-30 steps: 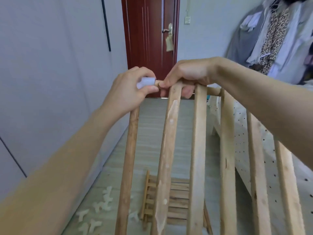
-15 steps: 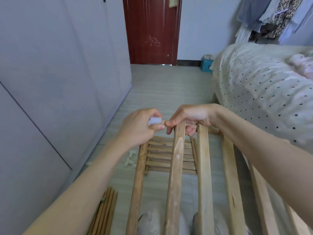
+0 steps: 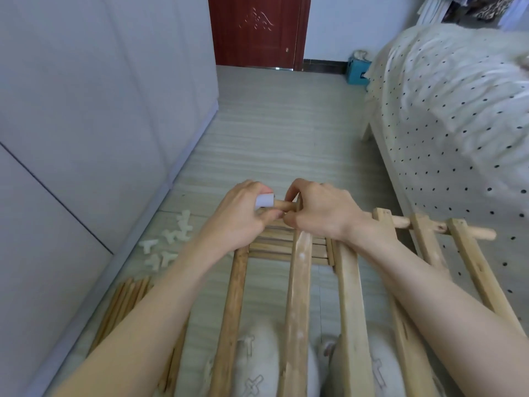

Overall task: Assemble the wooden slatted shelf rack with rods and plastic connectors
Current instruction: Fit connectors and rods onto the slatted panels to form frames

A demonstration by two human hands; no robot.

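**Head view: white connector held at the end of the rod**

Head camera looks down on two bare forearms reaching forward over a pale wooden slatted shelf panel that stands between the person and the floor. The left hand is curled around a small white plastic tube-shaped connector, gripping it between thumb and fingers. The connector sits on the left tip of a round, light wooden rod that runs crosswise through the upper ends of the slats and sticks out past the last slat on the right. The right hand is wrapped over the rod and the top of one slat just beside the connector, fingers clenched around the wood; its fingertips almost meet those of the left hand.

Below, on the pale striped floor, a second slatted wooden panel lies flat, partly hidden by the hands. A scatter of white plastic T-shaped connectors lies near the grey wardrobe wall, and a bundle of loose wooden rods lies just nearer the camera. A bed with a white polka-dot cover fills the right side, a dark red door stands at the far end, and a small teal box sits by the bed's far corner. White slippers show under the slats.
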